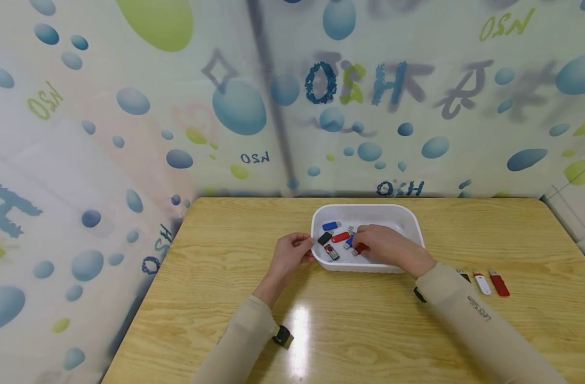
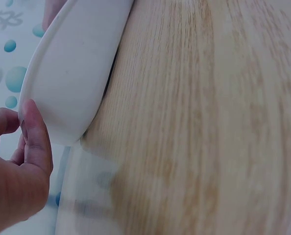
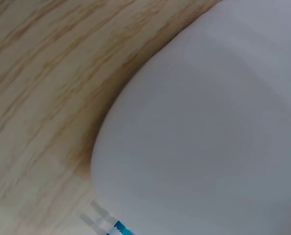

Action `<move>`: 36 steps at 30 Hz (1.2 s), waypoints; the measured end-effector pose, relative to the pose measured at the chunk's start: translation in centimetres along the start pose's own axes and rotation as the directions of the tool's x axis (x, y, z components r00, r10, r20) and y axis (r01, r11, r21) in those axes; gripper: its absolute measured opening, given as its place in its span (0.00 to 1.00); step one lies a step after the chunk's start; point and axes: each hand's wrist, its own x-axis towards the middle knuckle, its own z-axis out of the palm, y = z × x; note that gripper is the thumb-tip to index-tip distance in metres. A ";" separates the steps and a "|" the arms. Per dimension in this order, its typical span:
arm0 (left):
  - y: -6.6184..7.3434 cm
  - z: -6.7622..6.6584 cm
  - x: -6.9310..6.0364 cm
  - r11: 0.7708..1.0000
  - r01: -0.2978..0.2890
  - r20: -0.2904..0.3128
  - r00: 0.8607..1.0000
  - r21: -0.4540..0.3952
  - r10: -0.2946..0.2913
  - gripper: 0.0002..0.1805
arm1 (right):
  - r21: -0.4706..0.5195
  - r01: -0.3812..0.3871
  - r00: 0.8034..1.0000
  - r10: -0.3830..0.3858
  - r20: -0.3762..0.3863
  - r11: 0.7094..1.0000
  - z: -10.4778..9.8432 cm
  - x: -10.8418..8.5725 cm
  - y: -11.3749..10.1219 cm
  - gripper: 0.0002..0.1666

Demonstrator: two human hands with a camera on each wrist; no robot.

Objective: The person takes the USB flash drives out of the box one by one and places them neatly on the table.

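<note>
Two hands work the white tray (image 1: 398,217): left hand (image 1: 294,248) pinches its rim at eight o'clock, right hand (image 1: 385,245) reaches inside, fingertips hidden, grip impossible to tell! USB sticks (image 1: 341,237) cluster toward nine o'clock; three others (image 1: 482,283) lie outside at four.

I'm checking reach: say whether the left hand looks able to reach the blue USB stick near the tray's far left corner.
Probably yes: the blue USB stick lies uncovered, but the left hand grips the tray and might need to let go.
</note>
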 end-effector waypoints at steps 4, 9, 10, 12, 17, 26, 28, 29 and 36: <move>0.0 0.0 0.0 1.000 -0.005 0.002 1.000 -0.005 0.005 0.13 | -0.003 0.006 1.000 -0.006 -0.006 1.000 0.0 0.0 -0.1 0.09; 0.0 0.1 0.0 1.000 -0.006 0.003 1.000 -0.020 0.006 0.13 | -0.015 0.008 1.000 -0.008 -0.014 1.000 0.1 0.1 -0.2 0.08; 0.0 0.1 0.0 1.000 -0.006 0.001 1.000 -0.022 0.006 0.13 | -0.018 0.007 1.000 -0.008 -0.015 1.000 0.1 0.1 -0.2 0.08; 0.1 0.1 -0.1 1.000 -0.004 -0.002 1.000 -0.025 0.004 0.13 | -0.018 0.005 1.000 -0.005 -0.016 1.000 0.1 0.2 -0.1 0.08; 0.1 0.2 -0.2 1.000 -0.006 -0.004 1.000 -0.024 0.006 0.13 | -0.005 -0.028 0.999 0.028 -0.035 1.000 0.1 -0.2 0.0 0.09; 0.1 0.3 -0.1 0.999 -0.012 -0.004 1.000 -0.041 0.012 0.12 | -0.015 -0.059 0.989 0.056 -0.133 0.998 -1.0 -2.0 0.1 0.11; 0.1 0.2 -0.1 0.999 -0.008 -0.005 1.000 -0.046 0.008 0.12 | -0.021 -0.057 0.986 0.053 -0.159 0.998 -1.2 -2.4 0.1 0.11; 0.1 0.2 -0.1 0.999 -0.011 -0.003 1.000 -0.044 0.011 0.12 | -0.025 -0.056 0.984 0.051 -0.171 0.998 -1.3 -2.6 0.1 0.11; 0.1 0.1 -0.1 0.999 -0.003 -0.001 1.000 -0.035 0.003 0.13 | -0.036 -0.050 0.968 0.040 -0.248 0.998 -1.9 -4.3 0.2 0.12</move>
